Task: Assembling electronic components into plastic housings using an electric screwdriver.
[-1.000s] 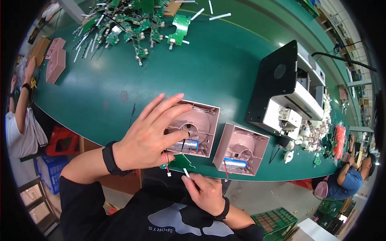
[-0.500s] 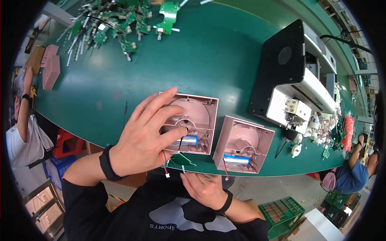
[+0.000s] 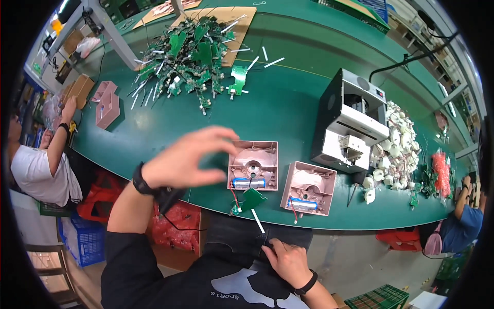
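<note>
My left hand (image 3: pixel 193 157), blurred by motion, is open with fingers spread, just left of a pink plastic housing (image 3: pixel 274 165). Inside that housing lie a round recess and a blue battery (image 3: pixel 249 183). A green circuit board (image 3: pixel 253 198) with a white strip (image 3: pixel 258 221) lies against its front side, the strip reaching past the table edge. To the right sits a second pink housing (image 3: pixel 332 193) with its own blue battery (image 3: pixel 302 204) and a red wire. Low over my lap is my right hand (image 3: pixel 289 263), fingers curled in; whatever they hold is hidden.
A heap of green circuit boards (image 3: pixel 193 56) lies at the back left, near more pink housings (image 3: pixel 108 110). On the right stand a black-and-white machine (image 3: pixel 350 121) and a pile of white parts (image 3: pixel 396 149). Co-workers sit at both sides.
My left hand has lifted out of the near pink housing and moved left, fingers spreading. My right hand has drawn down from the table edge. The view now takes in more of the table.
</note>
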Motion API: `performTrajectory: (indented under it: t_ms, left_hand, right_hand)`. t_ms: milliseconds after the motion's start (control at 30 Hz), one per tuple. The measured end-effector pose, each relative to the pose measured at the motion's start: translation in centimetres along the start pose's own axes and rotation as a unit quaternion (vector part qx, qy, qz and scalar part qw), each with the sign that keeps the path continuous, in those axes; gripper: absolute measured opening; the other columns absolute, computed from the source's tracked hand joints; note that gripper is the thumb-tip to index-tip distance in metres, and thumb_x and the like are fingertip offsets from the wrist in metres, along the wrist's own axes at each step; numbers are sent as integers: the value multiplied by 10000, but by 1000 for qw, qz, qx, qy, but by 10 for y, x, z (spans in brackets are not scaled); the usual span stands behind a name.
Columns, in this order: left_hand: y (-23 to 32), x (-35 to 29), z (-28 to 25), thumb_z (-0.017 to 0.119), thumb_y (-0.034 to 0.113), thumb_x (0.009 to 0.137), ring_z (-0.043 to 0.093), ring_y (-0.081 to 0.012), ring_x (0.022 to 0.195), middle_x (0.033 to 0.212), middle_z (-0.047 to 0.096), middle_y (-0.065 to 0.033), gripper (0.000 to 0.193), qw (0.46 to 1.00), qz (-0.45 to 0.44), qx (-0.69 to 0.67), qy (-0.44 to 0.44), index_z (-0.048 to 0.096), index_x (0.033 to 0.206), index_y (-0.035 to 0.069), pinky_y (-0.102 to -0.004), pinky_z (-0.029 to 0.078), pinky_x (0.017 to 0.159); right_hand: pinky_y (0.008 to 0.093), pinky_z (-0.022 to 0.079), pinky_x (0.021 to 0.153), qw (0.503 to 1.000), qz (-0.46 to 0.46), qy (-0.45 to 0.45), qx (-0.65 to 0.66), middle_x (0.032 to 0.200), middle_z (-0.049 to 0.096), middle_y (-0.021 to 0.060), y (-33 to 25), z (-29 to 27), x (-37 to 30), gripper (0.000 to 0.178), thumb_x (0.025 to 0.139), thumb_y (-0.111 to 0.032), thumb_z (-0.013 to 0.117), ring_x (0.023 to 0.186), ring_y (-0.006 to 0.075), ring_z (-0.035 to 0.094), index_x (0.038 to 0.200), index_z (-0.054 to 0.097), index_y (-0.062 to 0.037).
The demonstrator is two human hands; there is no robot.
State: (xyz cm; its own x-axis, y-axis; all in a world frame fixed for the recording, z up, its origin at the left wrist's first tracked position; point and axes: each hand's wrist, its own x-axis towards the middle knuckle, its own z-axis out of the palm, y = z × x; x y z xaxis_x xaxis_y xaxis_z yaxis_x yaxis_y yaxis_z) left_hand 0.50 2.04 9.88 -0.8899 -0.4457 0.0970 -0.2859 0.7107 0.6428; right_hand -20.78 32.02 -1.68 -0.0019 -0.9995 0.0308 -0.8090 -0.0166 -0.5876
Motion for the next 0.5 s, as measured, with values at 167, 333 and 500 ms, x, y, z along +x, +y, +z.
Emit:
performTrajectory:
  t_ms: [167, 333, 500]
  left_hand:
    - [-77, 17, -29, 735, 2, 817, 567, -335, 1332, 1359, 642, -101, 365, 881, 18, 430, 193, 698, 1167, 99, -463, 490, 1073]
    - [-128, 21, -49, 729, 23, 851, 617, -346, 1259, 1241, 703, -92, 288, 874, 62, 464, 133, 714, 1133, 76, -459, 514, 1015]
    - [-92, 10, -63, 732, 84, 933, 712, -213, 997, 1030, 752, -54, 194, 915, -54, 244, 317, 728, 1120, 33, -355, 555, 853]
  right_hand:
    - [399, 532, 544, 1000, -26, 14, 5, 701, 698, 85, -6, 0, -8, 207, 913, -215, 790, 604, 286, 690, 976, 692, -45]
    - [397, 537, 552, 998, -56, 35, 14, 715, 700, 79, -11, -9, -8, 206, 908, -209, 796, 616, 280, 695, 980, 690, -49]
    - [339, 550, 563, 993, -48, 50, 98, 767, 721, 82, -8, -34, -14, 191, 902, -151, 797, 610, 240, 704, 1027, 711, -34]
